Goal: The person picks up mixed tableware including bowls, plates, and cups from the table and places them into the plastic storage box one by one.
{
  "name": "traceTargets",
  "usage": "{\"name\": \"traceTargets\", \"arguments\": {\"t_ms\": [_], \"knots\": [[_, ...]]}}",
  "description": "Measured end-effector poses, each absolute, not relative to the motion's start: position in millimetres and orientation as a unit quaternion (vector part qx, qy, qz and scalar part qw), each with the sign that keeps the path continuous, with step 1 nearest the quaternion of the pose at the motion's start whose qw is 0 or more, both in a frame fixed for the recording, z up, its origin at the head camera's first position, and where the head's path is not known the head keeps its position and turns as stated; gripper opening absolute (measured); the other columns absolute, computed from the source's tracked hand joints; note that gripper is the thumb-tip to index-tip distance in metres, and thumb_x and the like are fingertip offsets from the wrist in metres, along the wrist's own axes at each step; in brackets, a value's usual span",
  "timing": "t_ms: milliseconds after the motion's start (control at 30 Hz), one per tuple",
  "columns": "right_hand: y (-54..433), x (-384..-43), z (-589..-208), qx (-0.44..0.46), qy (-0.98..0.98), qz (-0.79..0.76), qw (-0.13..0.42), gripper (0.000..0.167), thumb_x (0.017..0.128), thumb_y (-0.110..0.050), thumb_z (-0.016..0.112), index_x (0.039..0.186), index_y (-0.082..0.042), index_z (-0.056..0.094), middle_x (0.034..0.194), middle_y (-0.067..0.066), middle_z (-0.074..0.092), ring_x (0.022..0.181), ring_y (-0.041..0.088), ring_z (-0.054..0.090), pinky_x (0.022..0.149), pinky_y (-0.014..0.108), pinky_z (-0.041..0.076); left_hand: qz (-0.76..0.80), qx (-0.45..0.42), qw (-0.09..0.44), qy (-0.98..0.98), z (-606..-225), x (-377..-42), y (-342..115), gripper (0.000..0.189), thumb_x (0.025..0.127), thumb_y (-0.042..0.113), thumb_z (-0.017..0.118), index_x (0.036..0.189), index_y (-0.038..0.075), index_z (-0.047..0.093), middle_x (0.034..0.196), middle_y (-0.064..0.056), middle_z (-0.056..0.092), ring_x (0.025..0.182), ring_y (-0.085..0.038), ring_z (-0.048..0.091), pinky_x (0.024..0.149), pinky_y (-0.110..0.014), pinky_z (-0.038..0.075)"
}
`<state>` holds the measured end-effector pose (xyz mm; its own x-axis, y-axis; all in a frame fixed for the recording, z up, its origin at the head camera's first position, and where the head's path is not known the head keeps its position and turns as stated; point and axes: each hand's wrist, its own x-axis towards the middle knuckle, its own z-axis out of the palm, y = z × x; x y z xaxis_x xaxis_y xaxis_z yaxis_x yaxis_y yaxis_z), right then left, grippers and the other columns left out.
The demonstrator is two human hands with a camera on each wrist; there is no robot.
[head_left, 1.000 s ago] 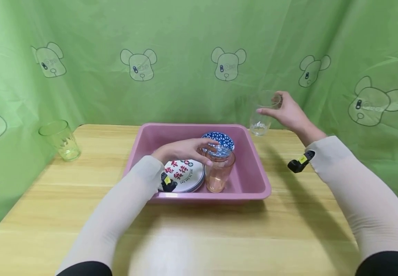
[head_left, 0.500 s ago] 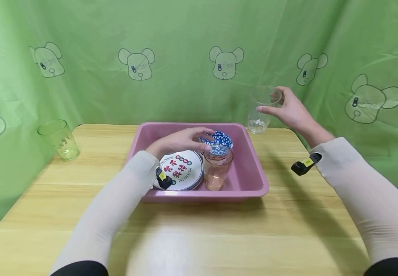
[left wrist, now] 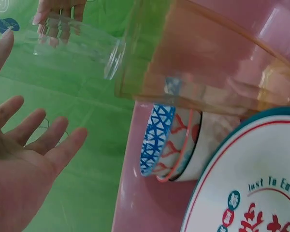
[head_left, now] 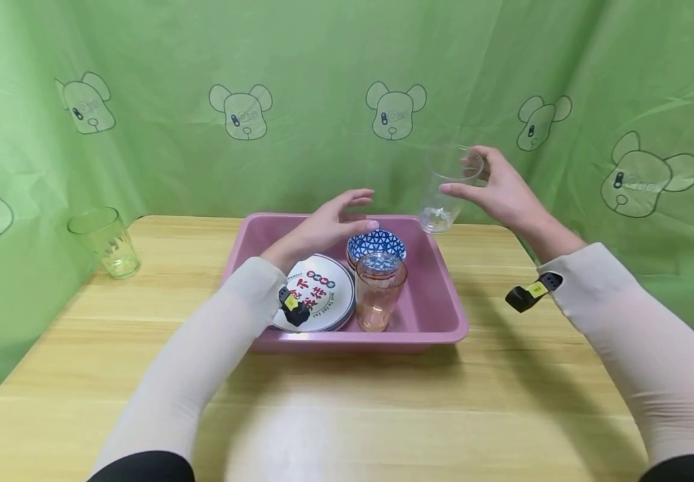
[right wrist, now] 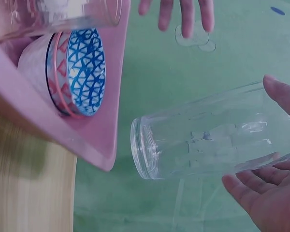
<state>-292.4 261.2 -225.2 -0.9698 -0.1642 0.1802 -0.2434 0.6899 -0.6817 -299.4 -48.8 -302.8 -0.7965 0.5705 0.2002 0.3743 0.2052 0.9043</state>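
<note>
My right hand (head_left: 497, 191) grips a clear glass (head_left: 440, 201) near its rim, thumb on one side and fingers on the other. The glass hangs just above the back right rim of a pink basin (head_left: 437, 321). My left hand (head_left: 328, 227) is over the basin with its fingers apart and nothing in them. Below it stands an orange-tinted glass (head_left: 377, 304), upright in the basin. Behind that glass are stacked bowls (head_left: 361, 248), the top one blue and white inside. A stack of white plates (head_left: 328, 294) with red lettering lies at the basin's left.
A green-tinted glass (head_left: 108, 244) stands at the left edge of the wooden table (head_left: 347, 415). Green curtain (head_left: 316, 134) with printed bear heads hangs behind and at both sides. The basin's right part shows bare floor beside the orange glass.
My left hand has risen off the orange glass's rim and moved up and back. My right hand has lifted the clear glass slightly and brought it left toward the basin.
</note>
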Motion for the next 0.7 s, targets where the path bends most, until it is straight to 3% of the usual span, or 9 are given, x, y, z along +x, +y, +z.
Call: {"name": "traceTargets", "arguments": {"t_ms": [267,533,700], "knots": [[246,-283,-220,0.144,-0.901,0.407,0.048,0.096,0.084,-0.044,0.076,0.154,-0.01,0.02,0.151,0.016,0.037,0.136,0.036,0.037,0.112,0.056,0.028,0.581,0.272,0.041,0.766,-292,-297,-40,0.069,0.095,0.044,0.061,0.153,0.026,0.03,0.154,0.0,0.035,0.134,-0.024,0.043,0.105,-0.04,0.043],[233,-275,-215,0.168,-0.89,0.423,0.037,0.092,0.087,-0.042,0.074,0.154,-0.01,0.02,0.152,0.013,0.038,0.135,0.033,0.04,0.11,0.053,0.034,0.658,0.269,0.037,0.703,-281,-298,-31,0.063,0.1,0.032,0.057,0.154,0.018,0.028,0.154,-0.009,0.035,0.133,-0.025,0.044,0.103,-0.037,0.046],[225,-270,-212,0.176,-0.882,0.436,0.028,0.09,0.088,-0.041,0.073,0.155,-0.012,0.02,0.152,0.011,0.038,0.134,0.031,0.042,0.108,0.052,0.038,0.677,0.269,0.039,0.684,-275,-298,-27,0.06,0.1,0.032,0.055,0.153,0.02,0.029,0.153,-0.009,0.036,0.135,-0.023,0.041,0.104,-0.041,0.045]]}}
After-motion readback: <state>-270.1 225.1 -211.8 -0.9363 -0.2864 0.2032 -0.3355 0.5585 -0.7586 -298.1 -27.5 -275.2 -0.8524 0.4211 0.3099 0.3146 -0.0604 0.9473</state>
